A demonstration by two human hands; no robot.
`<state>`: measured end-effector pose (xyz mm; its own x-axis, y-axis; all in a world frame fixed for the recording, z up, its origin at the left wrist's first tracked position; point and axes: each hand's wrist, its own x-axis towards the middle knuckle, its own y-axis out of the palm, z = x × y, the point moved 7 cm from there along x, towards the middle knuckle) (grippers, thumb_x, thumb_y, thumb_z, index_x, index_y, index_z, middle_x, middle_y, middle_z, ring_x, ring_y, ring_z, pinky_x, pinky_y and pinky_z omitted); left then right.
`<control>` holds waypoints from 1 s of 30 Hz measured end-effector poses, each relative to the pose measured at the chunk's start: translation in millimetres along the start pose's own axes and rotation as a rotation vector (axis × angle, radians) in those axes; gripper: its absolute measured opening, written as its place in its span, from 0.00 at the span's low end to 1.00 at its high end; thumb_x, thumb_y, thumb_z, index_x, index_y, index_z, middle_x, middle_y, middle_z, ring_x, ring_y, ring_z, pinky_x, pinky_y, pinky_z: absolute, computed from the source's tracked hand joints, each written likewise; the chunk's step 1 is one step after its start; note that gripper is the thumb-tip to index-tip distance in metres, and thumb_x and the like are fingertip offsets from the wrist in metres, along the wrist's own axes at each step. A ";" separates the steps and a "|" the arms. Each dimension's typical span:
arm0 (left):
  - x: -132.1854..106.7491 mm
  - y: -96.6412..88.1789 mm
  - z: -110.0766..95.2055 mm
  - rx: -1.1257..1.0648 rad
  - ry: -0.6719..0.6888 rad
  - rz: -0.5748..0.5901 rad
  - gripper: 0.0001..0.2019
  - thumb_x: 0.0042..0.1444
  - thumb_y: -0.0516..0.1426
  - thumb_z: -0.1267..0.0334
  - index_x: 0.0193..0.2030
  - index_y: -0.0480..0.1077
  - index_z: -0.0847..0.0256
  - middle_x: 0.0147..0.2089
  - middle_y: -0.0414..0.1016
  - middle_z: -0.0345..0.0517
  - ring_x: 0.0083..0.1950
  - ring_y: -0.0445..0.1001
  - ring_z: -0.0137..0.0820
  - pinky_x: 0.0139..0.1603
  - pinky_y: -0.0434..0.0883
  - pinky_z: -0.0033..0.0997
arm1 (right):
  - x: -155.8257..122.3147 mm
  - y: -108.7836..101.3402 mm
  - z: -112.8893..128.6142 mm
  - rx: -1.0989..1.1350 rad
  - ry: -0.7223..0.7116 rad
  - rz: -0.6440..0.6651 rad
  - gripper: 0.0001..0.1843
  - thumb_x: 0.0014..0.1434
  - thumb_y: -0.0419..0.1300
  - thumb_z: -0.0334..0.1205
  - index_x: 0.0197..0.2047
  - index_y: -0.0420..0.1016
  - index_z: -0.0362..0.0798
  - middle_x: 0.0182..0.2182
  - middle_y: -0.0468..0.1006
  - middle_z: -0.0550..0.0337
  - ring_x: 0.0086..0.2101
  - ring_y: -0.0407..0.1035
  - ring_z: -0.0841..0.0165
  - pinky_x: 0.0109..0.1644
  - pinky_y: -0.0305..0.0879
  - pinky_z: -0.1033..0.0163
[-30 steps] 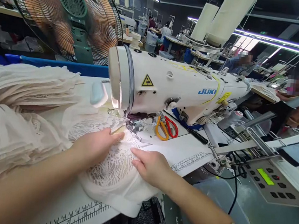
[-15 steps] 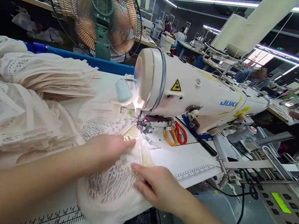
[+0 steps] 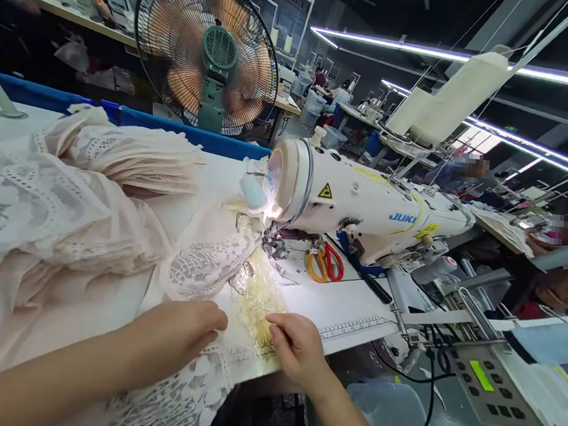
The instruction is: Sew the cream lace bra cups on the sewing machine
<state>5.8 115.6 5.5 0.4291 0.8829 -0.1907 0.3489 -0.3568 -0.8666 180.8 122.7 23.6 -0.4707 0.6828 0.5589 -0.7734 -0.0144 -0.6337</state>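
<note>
Cream lace fabric [image 3: 208, 266] runs under the needle area of a white sewing machine [image 3: 369, 211]. My left hand [image 3: 176, 336] is closed on the near part of the lace, which hangs over the table's front edge. Between the hands a yellowish, see-through shiny strip [image 3: 258, 297] stretches from the presser foot toward me. My right hand [image 3: 301, 352] pinches the right edge of this strip between thumb and forefinger. What lies under the left fingers is partly hidden.
Piles of lace pieces [image 3: 138, 159] lie on the left. Orange-handled and red-handled snips [image 3: 326, 262] rest beside the machine bed. A fan [image 3: 219, 49] stands behind, a control panel [image 3: 488, 387] at right. Other people sit further back.
My left hand has moved back toward me and left, away from the needle, drawing lace along. More of the yellowish strip shows. My right hand pinches its edge, and the view has shifted.
</note>
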 end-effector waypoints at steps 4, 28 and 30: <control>-7.8 -17.1 -10.3 -0.016 0.108 -0.113 0.14 0.62 0.44 0.63 0.38 0.71 0.58 0.43 0.76 0.46 0.40 0.75 0.33 0.39 0.69 0.31 | -2.5 1.0 -9.1 0.023 0.123 -0.022 0.12 0.63 0.51 0.37 0.39 0.77 0.49 0.30 0.82 0.58 0.30 0.76 0.68 0.33 0.71 0.65; -11.8 -19.0 2.9 0.455 0.112 -0.233 0.26 0.56 0.55 0.56 0.59 0.68 0.69 0.65 0.65 0.62 0.65 0.64 0.50 0.63 0.64 0.47 | 5.5 8.4 -27.1 -0.059 0.420 0.036 0.12 0.58 0.52 0.41 0.34 0.76 0.48 0.29 0.79 0.57 0.31 0.71 0.67 0.38 0.69 0.62; -7.9 -19.2 7.4 0.503 0.060 -0.216 0.28 0.57 0.54 0.56 0.60 0.67 0.75 0.64 0.65 0.70 0.62 0.66 0.55 0.59 0.67 0.51 | 9.7 4.1 -17.0 -0.036 0.416 0.049 0.13 0.60 0.52 0.43 0.33 0.76 0.48 0.29 0.79 0.56 0.32 0.72 0.66 0.39 0.70 0.62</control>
<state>-10.4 117.8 20.3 0.4438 0.8956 0.0302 -0.0005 0.0340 -0.9994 180.3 141.6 17.3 -0.2890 0.9189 0.2685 -0.7359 -0.0338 -0.6763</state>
